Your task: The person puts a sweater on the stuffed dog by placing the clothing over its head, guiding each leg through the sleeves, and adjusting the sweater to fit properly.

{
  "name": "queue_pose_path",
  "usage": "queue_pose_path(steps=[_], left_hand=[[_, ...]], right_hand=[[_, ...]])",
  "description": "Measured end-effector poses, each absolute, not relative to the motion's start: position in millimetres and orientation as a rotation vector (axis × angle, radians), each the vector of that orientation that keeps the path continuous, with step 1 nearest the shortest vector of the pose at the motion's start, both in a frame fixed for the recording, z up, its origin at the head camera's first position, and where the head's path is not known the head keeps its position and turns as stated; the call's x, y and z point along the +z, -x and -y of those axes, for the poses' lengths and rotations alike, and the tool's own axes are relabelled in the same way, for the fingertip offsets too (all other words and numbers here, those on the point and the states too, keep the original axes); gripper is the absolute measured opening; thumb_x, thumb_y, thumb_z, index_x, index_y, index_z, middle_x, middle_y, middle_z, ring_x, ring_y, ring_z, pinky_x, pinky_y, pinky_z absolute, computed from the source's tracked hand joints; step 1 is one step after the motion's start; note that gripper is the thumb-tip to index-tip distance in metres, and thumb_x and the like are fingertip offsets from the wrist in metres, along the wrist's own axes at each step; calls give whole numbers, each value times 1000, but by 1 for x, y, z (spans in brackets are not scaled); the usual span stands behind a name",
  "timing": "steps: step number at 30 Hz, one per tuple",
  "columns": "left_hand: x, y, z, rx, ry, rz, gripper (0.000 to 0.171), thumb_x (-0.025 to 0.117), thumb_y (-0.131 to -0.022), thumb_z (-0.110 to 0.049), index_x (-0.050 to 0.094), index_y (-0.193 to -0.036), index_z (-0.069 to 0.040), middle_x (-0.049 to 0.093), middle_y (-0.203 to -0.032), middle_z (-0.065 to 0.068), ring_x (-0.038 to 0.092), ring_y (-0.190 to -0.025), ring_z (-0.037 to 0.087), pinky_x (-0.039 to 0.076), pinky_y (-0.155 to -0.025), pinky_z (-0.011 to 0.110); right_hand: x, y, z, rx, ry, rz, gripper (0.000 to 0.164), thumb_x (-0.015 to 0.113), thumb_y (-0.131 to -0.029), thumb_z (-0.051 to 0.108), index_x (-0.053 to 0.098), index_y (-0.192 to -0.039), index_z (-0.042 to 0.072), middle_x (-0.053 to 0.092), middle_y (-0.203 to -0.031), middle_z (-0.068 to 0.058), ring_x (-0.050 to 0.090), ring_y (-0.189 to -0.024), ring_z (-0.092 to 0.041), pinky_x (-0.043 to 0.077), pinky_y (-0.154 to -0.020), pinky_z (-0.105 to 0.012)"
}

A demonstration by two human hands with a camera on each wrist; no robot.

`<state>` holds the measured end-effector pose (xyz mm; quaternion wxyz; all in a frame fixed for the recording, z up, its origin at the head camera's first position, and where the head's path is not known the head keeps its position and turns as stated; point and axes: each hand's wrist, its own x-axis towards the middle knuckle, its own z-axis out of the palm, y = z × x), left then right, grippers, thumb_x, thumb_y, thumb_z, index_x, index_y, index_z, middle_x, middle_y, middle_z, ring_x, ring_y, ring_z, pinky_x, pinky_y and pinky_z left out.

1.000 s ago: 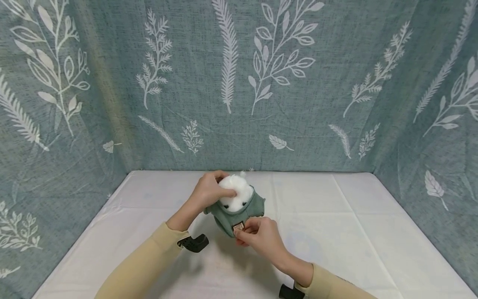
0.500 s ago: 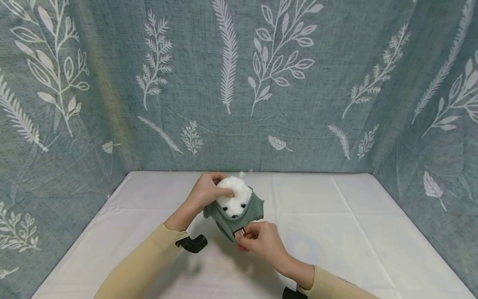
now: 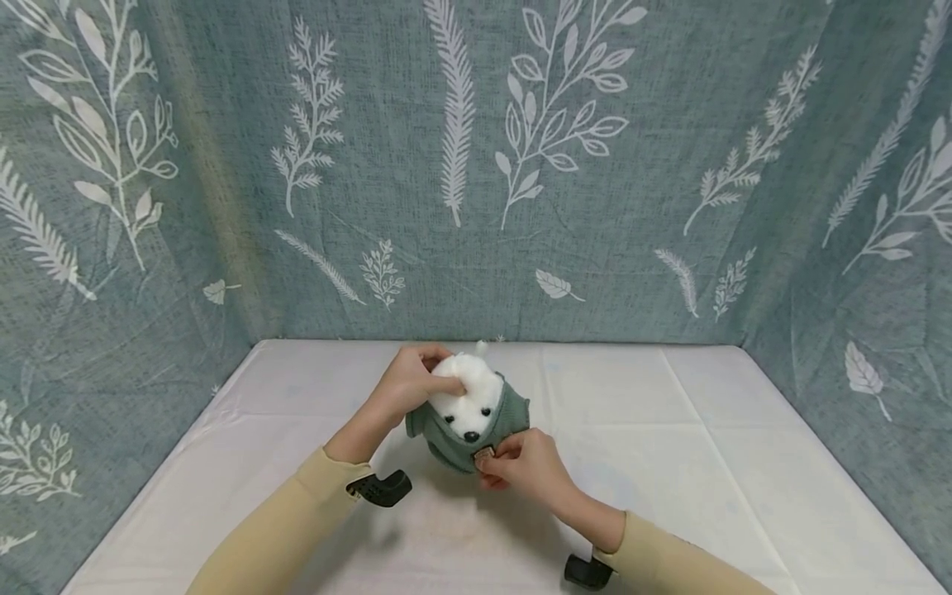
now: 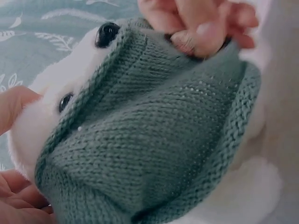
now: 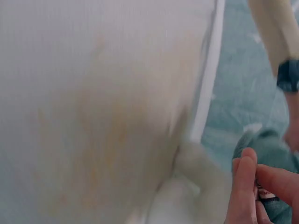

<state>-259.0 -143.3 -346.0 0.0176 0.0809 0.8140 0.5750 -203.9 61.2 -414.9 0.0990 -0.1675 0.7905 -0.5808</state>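
A white plush toy (image 3: pixel 464 401) with black eyes and a dark nose wears a green knitted sweater (image 4: pixel 140 135). My left hand (image 3: pixel 412 382) grips its head, the thumb pressed on the forehead and the other fingers behind. At the chest, my right hand (image 3: pixel 530 469) pinches the sweater beside a small patch label (image 3: pixel 483 454). The knit is stretched toward those fingers, and its neckline runs just under the nose. White plush limbs (image 4: pixel 247 191) stick out below the hem in the left wrist view. My right fingers partly cover the label.
The toy is held over a white-covered table (image 3: pixel 654 463). A blue-green curtain (image 3: pixel 476 273) with white leaf prints rises behind the table and along its sides. Black wrist devices (image 3: pixel 381 488) hang below both beige sleeves (image 3: pixel 286 516).
The nose, hidden behind the neckline a second ago, now shows in full above it. My right hand first went down, then slightly up and right with the label. My left hand stays on the head.
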Motion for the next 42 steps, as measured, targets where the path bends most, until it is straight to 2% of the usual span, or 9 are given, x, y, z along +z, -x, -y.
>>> queue_pose_path(steps=[4,9,12,15,19,23,34,42], left_hand=[[-346,257,143,1770,-272,-2518,32,79,-69,-9,69,-100,-7,69,-98,9,62,-85,20,54,-72,34],[-343,255,144,1735,-313,-2509,37,80,-72,-13,68,-106,-8,68,-103,10,62,-89,20,53,-76,35],[-341,254,144,1710,-322,-2512,39,80,-73,-16,67,-109,-9,67,-106,9,61,-93,20,53,-78,35],[-340,253,145,1686,-331,-2519,42,80,-73,-19,66,-111,-10,66,-108,9,61,-95,21,53,-80,35],[-338,253,144,1657,-349,-2526,43,80,-74,-21,65,-113,-10,66,-109,9,61,-96,21,53,-80,36],[-337,253,142,1642,-358,-2533,44,80,-75,-23,65,-115,-10,66,-110,9,61,-96,21,52,-80,36],[-338,255,141,1643,-370,-2516,45,80,-76,-24,64,-115,-10,66,-109,10,61,-96,21,52,-80,36],[-339,257,140,1623,-355,-2558,40,79,-75,-21,66,-110,-10,66,-106,10,60,-93,22,52,-77,35]], right_hand=[[-412,212,-65,-1765,440,-2277,19,73,-83,14,72,-88,-5,72,-77,-18,71,-68,-26,59,-64,-40],[-401,223,-81,-1591,408,-2376,22,71,-84,13,70,-97,-4,73,-83,-14,71,-75,-26,59,-68,-36],[-388,231,-94,-1483,372,-2532,18,64,-87,8,68,-102,-2,73,-85,-11,70,-79,-26,58,-70,-32],[-373,237,-106,-1466,389,-2636,20,56,-92,6,67,-108,2,71,-95,-9,69,-87,-23,57,-77,-32],[-362,242,-116,-1524,529,-2672,23,60,-94,19,66,-114,9,69,-110,-8,67,-99,-21,54,-86,-35],[-362,248,-118,-1501,681,-2642,37,69,-87,34,65,-118,15,68,-115,-4,65,-104,-20,53,-87,-32],[-373,256,-113,-1497,674,-2544,40,73,-83,28,64,-119,12,66,-116,-8,65,-101,-21,54,-83,-34],[-369,256,-112,-1511,669,-2571,34,75,-82,26,69,-112,11,70,-106,-8,68,-93,-18,56,-77,-30]])
